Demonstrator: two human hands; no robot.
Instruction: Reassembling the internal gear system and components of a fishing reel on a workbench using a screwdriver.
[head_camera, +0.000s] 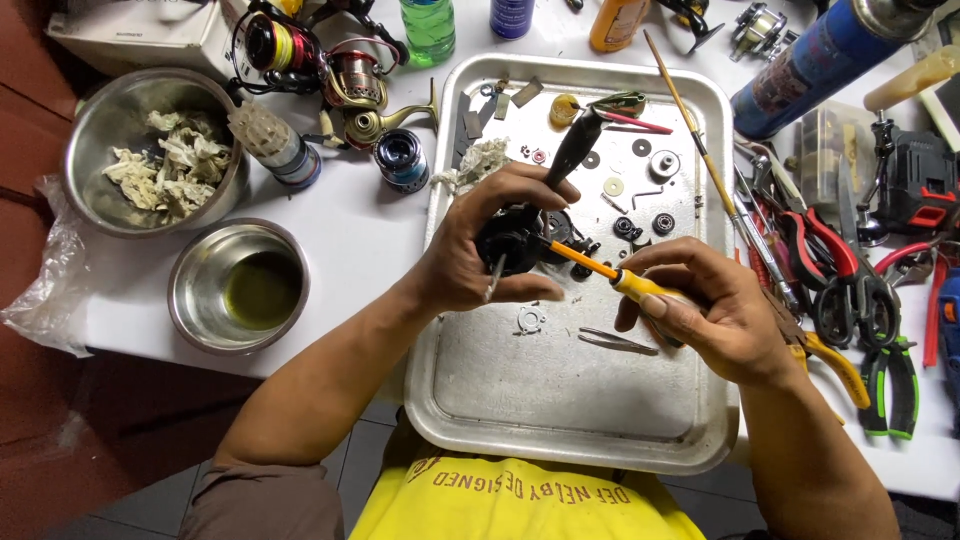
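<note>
Left hand (470, 255) clasps a black fishing reel (520, 240) over the tray (560, 410); right hand (715, 310) pinches a yellow screwdriver (610, 275) into it.

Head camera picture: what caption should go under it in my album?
Left hand holds black reel body over metal tray; right hand works yellow screwdriver.

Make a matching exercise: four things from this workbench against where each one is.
1. black reel body
2. yellow-handled screwdriver
3. tweezers
4. crumpled rags

a. lying flat in the metal tray
b. in the large steel bowl
c. in the left hand
d. in the right hand

Pairs: 1-c, 2-d, 3-a, 4-b
</note>
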